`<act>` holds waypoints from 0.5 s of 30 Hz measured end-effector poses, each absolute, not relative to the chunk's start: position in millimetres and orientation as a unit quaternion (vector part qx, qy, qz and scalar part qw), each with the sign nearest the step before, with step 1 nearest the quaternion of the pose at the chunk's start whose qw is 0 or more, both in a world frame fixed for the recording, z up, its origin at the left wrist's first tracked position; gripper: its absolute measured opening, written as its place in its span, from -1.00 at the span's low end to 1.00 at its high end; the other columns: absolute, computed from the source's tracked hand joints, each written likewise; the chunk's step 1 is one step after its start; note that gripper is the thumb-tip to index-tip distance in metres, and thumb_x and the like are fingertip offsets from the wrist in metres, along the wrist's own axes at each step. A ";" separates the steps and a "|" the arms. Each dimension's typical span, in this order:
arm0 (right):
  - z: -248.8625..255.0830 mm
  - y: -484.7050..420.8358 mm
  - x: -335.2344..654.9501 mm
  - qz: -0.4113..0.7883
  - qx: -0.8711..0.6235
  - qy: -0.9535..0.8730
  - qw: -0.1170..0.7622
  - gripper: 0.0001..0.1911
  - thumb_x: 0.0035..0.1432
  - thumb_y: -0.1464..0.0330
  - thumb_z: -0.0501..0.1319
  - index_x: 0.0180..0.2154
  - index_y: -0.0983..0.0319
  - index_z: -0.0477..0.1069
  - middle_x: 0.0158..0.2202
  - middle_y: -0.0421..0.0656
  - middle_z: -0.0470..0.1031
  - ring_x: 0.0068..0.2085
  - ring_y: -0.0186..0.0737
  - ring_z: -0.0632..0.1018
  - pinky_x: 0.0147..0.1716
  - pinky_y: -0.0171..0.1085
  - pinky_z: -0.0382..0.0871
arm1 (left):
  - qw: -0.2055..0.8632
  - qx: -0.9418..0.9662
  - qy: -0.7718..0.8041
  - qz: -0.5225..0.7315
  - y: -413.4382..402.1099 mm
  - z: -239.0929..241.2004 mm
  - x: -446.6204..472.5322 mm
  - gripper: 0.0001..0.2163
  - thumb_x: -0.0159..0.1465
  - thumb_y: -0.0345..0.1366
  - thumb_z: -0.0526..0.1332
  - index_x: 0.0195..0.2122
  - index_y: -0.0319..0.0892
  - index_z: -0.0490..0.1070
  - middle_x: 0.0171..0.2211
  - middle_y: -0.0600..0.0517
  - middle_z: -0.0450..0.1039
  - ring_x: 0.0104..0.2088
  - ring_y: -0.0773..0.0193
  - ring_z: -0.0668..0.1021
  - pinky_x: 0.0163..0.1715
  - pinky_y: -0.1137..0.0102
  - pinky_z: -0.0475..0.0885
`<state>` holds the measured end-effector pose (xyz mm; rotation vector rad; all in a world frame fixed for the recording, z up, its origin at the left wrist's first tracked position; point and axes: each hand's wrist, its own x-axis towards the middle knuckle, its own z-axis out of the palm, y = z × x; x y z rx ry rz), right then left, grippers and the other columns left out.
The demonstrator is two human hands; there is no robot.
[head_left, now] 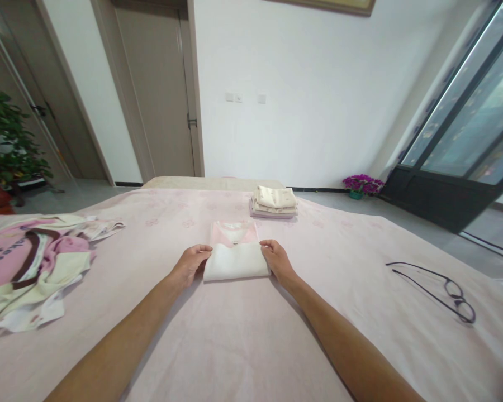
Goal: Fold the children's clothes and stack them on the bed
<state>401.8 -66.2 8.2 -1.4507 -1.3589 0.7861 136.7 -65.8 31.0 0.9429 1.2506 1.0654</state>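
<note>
A folded shirt [237, 262], white over the lower part and pink around the neckline, lies flat in front of me on the pink cloth. At its left edge is my left hand [191, 262], thumb and fingers pinched on the fabric. My right hand [278, 260] grips the opposite edge the same way, fingers on top near the pink part. Just beyond the shirt stands a neat stack of folded clothes [273, 202], cream on top and lilac at the bottom.
On the left is a loose heap of pink and cream clothes [37, 262]. Dark-framed glasses [452, 296] rest with temples unfolded on the right of the pale pink bedspread [243, 346]. Purple flowers [362, 183] stand on the floor behind, by the glass door.
</note>
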 end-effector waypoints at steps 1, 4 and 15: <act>7.8 -65.7 401.2 0.334 -0.590 -0.553 0.486 -0.61 0.07 0.17 0.15 -0.11 0.26 0.40 -0.37 -0.17 0.51 -0.36 -0.22 0.50 -0.39 -0.30 0.31 | 0.591 0.404 0.531 0.455 -65.3 31.6 136.2 -0.70 0.01 -0.32 0.37 -0.21 -0.23 0.42 -0.48 0.05 0.50 -0.51 0.31 0.53 -0.48 0.44 0.38; 7.4 -65.6 398.8 0.351 -0.582 -0.540 0.497 -0.56 -0.05 0.21 0.28 -0.12 0.27 0.39 -0.33 -0.14 0.54 -0.33 -0.21 0.53 -0.36 -0.29 0.36 | 0.602 0.417 0.517 0.443 -65.2 34.9 136.7 -0.63 0.03 -0.23 0.42 -0.16 -0.25 0.46 -0.45 0.02 0.54 -0.50 0.29 0.55 -0.50 0.44 0.39; 18.6 -76.2 393.4 0.400 -0.564 -0.504 0.518 -0.52 -0.10 0.28 0.31 -0.09 0.33 0.50 -0.21 -0.02 0.60 -0.19 -0.14 0.57 -0.24 -0.26 0.41 | 0.551 0.470 0.566 0.393 -78.7 47.8 149.5 -0.52 0.05 -0.13 0.41 -0.04 -0.24 0.48 -0.46 -0.01 0.59 -0.48 0.23 0.58 -0.51 0.45 0.39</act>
